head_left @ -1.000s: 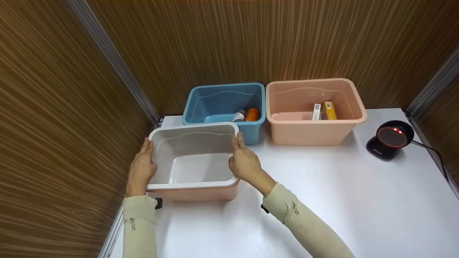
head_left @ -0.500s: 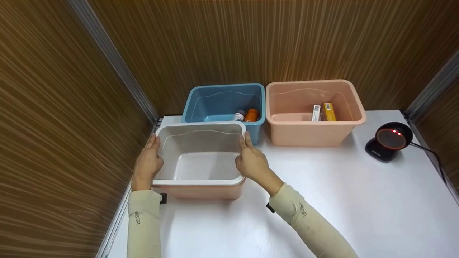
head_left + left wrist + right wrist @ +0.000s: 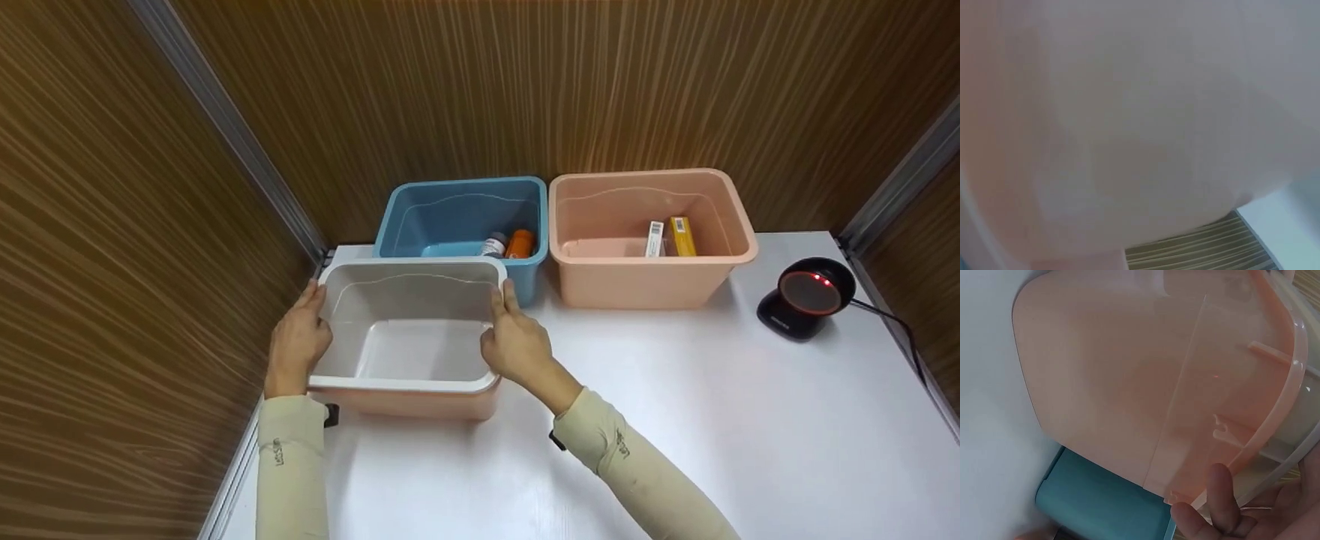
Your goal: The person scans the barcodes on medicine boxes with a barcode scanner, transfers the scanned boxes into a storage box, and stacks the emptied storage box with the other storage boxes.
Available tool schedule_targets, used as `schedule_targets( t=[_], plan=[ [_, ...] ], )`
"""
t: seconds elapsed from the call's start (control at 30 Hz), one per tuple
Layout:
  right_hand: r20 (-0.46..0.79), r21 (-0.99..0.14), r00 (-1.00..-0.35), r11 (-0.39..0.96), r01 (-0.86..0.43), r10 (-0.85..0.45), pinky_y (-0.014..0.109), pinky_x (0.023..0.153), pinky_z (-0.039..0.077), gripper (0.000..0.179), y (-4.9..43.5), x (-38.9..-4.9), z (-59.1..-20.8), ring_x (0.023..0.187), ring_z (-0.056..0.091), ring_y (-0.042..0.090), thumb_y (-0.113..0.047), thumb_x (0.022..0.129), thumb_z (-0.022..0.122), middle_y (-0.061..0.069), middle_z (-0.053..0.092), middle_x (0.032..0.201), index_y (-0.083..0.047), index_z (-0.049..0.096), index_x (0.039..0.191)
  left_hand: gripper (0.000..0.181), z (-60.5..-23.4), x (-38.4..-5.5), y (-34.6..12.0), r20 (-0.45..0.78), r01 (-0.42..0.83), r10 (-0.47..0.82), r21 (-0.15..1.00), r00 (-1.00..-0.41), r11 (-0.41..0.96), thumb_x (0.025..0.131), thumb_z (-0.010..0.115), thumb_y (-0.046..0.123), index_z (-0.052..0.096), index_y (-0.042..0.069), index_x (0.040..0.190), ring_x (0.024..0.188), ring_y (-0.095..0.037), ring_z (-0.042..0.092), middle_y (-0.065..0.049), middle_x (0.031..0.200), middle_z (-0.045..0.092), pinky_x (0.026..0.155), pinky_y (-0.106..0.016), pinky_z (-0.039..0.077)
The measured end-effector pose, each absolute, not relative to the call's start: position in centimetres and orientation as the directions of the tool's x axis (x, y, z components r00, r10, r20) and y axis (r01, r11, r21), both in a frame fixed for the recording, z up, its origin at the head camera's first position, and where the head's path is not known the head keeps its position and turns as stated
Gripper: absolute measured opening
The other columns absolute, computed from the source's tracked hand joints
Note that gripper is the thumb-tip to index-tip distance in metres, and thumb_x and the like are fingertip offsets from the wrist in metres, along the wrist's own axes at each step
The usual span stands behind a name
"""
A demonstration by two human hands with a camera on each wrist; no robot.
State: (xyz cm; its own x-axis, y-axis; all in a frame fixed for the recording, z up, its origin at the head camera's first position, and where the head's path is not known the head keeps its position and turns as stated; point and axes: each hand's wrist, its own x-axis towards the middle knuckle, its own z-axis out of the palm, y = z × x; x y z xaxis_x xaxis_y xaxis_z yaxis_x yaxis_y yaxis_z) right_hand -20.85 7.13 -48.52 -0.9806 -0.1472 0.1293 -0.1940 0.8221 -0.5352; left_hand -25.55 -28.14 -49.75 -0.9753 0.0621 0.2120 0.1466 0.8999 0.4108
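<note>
A white bin (image 3: 420, 349) sits nested inside a pink bin (image 3: 420, 405) at the left of the table. Both hands hold this stack by its ends. My left hand (image 3: 298, 341) grips the left end at the rim, and my right hand (image 3: 519, 346) grips the right end. In the right wrist view, curled fingers (image 3: 1220, 495) reach round under the pink bin's rim. The left wrist view is filled by the blurred pink wall (image 3: 1129, 112), so the left fingertips are hidden there. Nothing lies inside the white bin.
Behind the stack stands a blue bin (image 3: 534, 277) with a white bottle (image 3: 493, 245) and an orange bottle (image 3: 520, 244). Beside it, another pink bin (image 3: 637, 285) holds a white box (image 3: 655, 238) and a yellow box (image 3: 682, 237). A black scanner (image 3: 806, 300) stands at the right.
Held in both hands, the nested bins have shifted slightly to the right relative to the blue bin. The grip looks the same, and the other things have stayed in place.
</note>
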Motion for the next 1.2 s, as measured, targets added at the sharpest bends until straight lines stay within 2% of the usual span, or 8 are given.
schedule_targets(
  t=[0.2, 0.3, 0.4, 0.5, 0.6, 0.77, 0.97, 1.2],
  plan=[
    [0.109, -0.556, -0.981, 0.808, -0.195, -0.161, 0.042, 0.056, 0.050, 0.069, 6.7, -20.2, -48.5, 0.063, 0.059, 0.027, -0.016, 0.090, 0.059, 0.025, 0.028, 0.159, 0.003, 0.039, 0.153, 0.048, -49.9, -24.9, -29.0, 0.305, 0.167, 0.031, 0.432, -0.952, 0.886, 0.093, 0.045, 0.000, 0.058, -0.005, 0.138, 0.130, -0.043, 0.050, -0.021, 0.150, 0.048, 0.101, -0.057, 0.041],
    [0.117, -0.562, -0.977, 0.800, -0.211, -0.176, 0.045, 0.061, 0.053, 0.067, 7.0, -20.1, -48.3, 0.072, 0.065, 0.031, -0.019, 0.092, 0.059, 0.025, 0.028, 0.159, 0.003, 0.040, 0.152, 0.045, -49.9, -24.8, -28.9, 0.346, 0.179, 0.015, 0.448, -0.938, 0.876, 0.093, 0.046, -0.001, 0.061, -0.004, 0.135, 0.126, -0.045, 0.053, -0.021, 0.147, 0.051, 0.098, -0.058, 0.044],
    [0.113, -0.604, -0.968, 0.758, -0.246, -0.225, 0.050, 0.082, 0.054, 0.066, 7.8, -20.2, -48.3, 0.103, 0.067, 0.040, -0.026, 0.098, 0.058, 0.026, 0.025, 0.160, 0.001, 0.038, 0.154, 0.043, -49.8, -24.6, -28.8, 0.419, 0.201, -0.014, 0.464, -0.908, 0.863, 0.092, 0.049, -0.003, 0.063, -0.004, 0.133, 0.123, -0.044, 0.056, -0.022, 0.142, 0.056, 0.097, -0.057, 0.045],
    [0.098, -0.665, -0.959, 0.699, -0.263, -0.267, 0.054, 0.102, 0.043, 0.067, 8.9, -20.1, -48.3, 0.130, 0.050, 0.044, -0.036, 0.102, 0.056, 0.026, 0.017, 0.163, -0.005, 0.034, 0.157, 0.045, -49.4, -24.3, -28.3, 0.491, 0.240, -0.034, 0.485, -0.871, 0.841, 0.090, 0.050, -0.005, 0.061, -0.004, 0.134, 0.123, -0.043, 0.057, -0.022, 0.138, 0.059, 0.098, -0.056, 0.044],
    [0.112, -0.691, -0.953, 0.668, -0.277, -0.280, 0.059, 0.112, 0.029, 0.069, 10.4, -19.8, -48.5, 0.142, 0.032, 0.048, -0.041, 0.103, 0.055, 0.026, 0.008, 0.164, -0.012, 0.030, 0.160, 0.049, -48.5, -23.7, -27.1, 0.515, 0.292, -0.016, 0.511, -0.857, 0.809, 0.090, 0.051, -0.006, 0.058, -0.005, 0.138, 0.126, -0.043, 0.054, -0.022, 0.140, 0.057, 0.103, -0.055, 0.041],
    [0.228, -0.585, -0.939, 0.735, -0.344, -0.258, 0.071, 0.110, 0.016, 0.073, 13.1, -18.9, -49.1, 0.148, 0.012, 0.050, -0.042, 0.100, 0.060, 0.027, 0.000, 0.165, -0.015, 0.030, 0.161, 0.051, -46.9, -21.4, -22.7, 0.506, 0.405, 0.113, 0.515, -0.855, 0.756, 0.092, 0.056, -0.004, 0.052, -0.006, 0.142, 0.134, -0.045, 0.045, -0.025, 0.148, 0.048, 0.111, -0.055, 0.032],
    [0.307, -0.392, -0.934, 0.869, -0.300, -0.184, 0.073, 0.110, 0.005, 0.081, 17.8, -17.7, -49.5, 0.151, -0.003, 0.045, -0.049, 0.096, 0.064, 0.022, -0.009, 0.166, -0.020, 0.027, 0.162, 0.052, -46.9, -18.2, -13.5, 0.593, 0.582, 0.284, 0.402, -0.754, 0.707, 0.092, 0.061, 0.002, 0.050, -0.007, 0.143, 0.133, -0.046, 0.045, -0.026, 0.149, 0.046, 0.111, -0.060, 0.028],
    [0.366, -0.276, -0.920, 0.928, -0.249, -0.138, 0.080, 0.103, 0.011, 0.093, 22.2, -15.8, -50.9, 0.148, 0.002, 0.052, -0.059, 0.085, 0.072, 0.029, -0.001, 0.164, -0.024, 0.031, 0.160, 0.058, -47.8, -15.0, -4.0, 0.512, 0.629, 0.435, 0.299, -0.741, 0.718, 0.102, 0.057, 0.026, 0.042, 0.003, 0.153, 0.144, -0.036, 0.034, -0.020, 0.160, 0.032, 0.114, -0.059, 0.025]
  ],
)
